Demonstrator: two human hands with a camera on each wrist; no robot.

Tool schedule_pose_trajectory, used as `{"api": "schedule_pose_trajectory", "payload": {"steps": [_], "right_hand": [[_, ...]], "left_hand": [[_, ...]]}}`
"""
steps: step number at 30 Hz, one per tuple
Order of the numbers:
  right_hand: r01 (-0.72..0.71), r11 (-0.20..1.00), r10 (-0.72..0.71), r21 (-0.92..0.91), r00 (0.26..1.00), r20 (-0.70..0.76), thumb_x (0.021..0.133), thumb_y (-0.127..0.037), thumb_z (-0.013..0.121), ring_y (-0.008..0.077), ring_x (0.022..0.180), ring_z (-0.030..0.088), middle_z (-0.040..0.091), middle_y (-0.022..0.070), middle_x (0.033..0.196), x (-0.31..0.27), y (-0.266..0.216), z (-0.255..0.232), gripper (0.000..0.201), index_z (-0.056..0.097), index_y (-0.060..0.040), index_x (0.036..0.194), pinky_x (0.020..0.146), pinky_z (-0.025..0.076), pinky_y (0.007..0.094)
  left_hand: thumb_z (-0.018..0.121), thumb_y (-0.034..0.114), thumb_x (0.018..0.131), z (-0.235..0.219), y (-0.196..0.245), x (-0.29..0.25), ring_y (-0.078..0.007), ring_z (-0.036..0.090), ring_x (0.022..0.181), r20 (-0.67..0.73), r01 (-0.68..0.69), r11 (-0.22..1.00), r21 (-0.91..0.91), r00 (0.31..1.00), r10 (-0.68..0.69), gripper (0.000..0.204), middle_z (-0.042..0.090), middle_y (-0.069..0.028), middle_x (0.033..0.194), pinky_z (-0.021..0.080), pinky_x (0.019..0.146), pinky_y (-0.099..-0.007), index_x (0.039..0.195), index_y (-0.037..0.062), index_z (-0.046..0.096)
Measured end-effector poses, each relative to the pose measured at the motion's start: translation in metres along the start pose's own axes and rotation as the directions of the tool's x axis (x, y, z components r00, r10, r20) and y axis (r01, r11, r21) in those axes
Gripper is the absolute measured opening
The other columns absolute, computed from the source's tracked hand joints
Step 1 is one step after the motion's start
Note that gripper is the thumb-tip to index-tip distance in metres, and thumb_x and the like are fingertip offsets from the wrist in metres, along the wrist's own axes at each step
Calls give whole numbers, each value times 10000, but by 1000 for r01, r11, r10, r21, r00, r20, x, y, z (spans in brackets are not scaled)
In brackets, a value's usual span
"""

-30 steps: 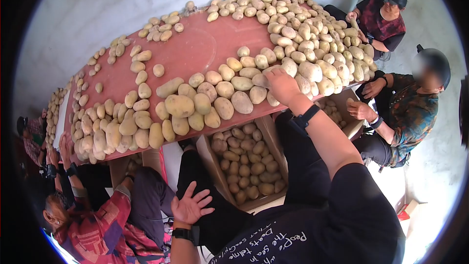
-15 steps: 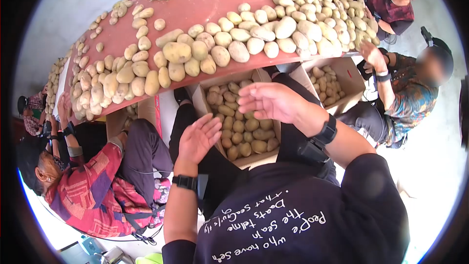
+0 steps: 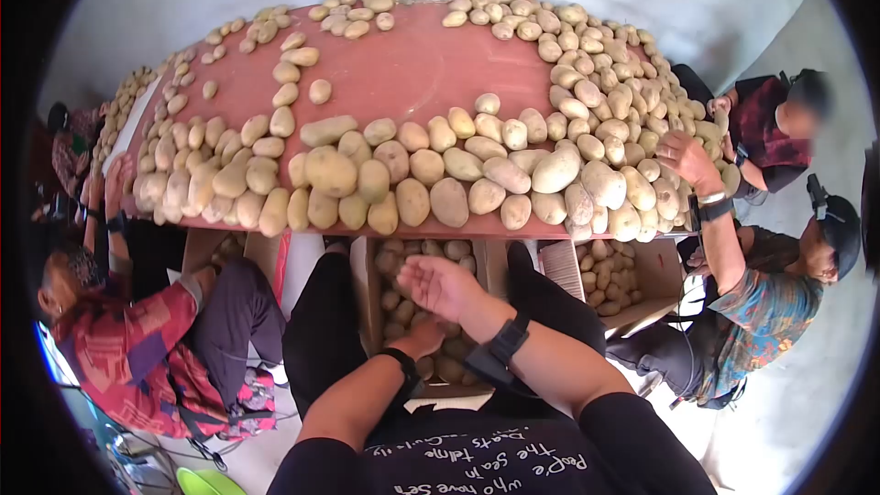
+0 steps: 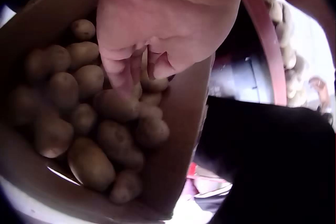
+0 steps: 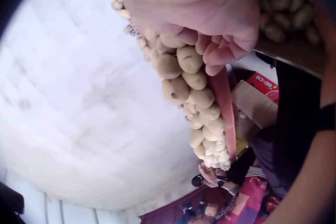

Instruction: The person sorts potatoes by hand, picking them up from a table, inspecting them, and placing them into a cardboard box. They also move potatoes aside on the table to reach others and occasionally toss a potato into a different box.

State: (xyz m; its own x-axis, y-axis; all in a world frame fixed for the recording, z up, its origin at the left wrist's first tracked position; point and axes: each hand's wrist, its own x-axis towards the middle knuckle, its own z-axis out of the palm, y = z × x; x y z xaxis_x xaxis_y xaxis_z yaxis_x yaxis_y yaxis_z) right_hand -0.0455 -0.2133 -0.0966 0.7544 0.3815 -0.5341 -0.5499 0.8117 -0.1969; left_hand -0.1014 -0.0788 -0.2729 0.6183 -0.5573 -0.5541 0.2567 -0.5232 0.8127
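Note:
My left hand [image 3: 423, 336] reaches down into the cardboard box [image 3: 369, 286] between my knees. In the left wrist view its fingers point downward, with fingertips [image 4: 126, 85] right at a brown potato [image 4: 116, 105] among the others in the box. My right hand [image 3: 442, 286] hovers above the same box, near the table's front edge, its fingers loosely bent and holding nothing. The right wrist view shows those bent fingers [image 5: 223, 53] with nothing in them. Part of the box's load of potatoes [image 3: 396, 304] is hidden under my hands and forearms.
Potatoes [image 3: 426, 167] line the front edge of the red table [image 3: 403, 69] and pile up at its right side. A second box [image 3: 655, 275] of potatoes stands to the right. People [image 3: 770, 302] sit on both sides, one reaching to the pile.
My right hand left the potatoes on the table and came back over the box. My left hand moved from beside the box down into it. The neighbour at right has reached to the pile.

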Motion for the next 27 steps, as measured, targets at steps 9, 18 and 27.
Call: {"api": "schedule_pose_trajectory", "payload": {"steps": [9,18,27], "right_hand": [[7,944,8,-330,999,42,975,-202,460,147,968,649,653,54,1056,-54,-17,20,195,593,-96,1073,770,473,253],[54,819,9,-571,994,107,965,-169,493,133,937,639,637,35,1030,-72,-22,32,187,600,-59,1071,742,468,253],[421,135,-366,-897,862,350,929,-170,554,156,892,636,639,59,990,-67,-42,31,219,589,-7,1072,778,498,289]], "left_hand": [[555,85,853,26,8,26,-227,614,989,0,92,908,408,995,-100,351,593,-68,1022,529,811,-357,1200,102,502],[543,67,842,16,23,21,-242,596,1053,6,105,915,389,993,-116,426,563,-77,1108,529,849,-380,1257,101,455],[532,48,831,-47,101,-57,-256,578,1118,-86,-43,900,-435,996,6,502,532,-86,1195,529,887,-403,1315,99,408]]}}
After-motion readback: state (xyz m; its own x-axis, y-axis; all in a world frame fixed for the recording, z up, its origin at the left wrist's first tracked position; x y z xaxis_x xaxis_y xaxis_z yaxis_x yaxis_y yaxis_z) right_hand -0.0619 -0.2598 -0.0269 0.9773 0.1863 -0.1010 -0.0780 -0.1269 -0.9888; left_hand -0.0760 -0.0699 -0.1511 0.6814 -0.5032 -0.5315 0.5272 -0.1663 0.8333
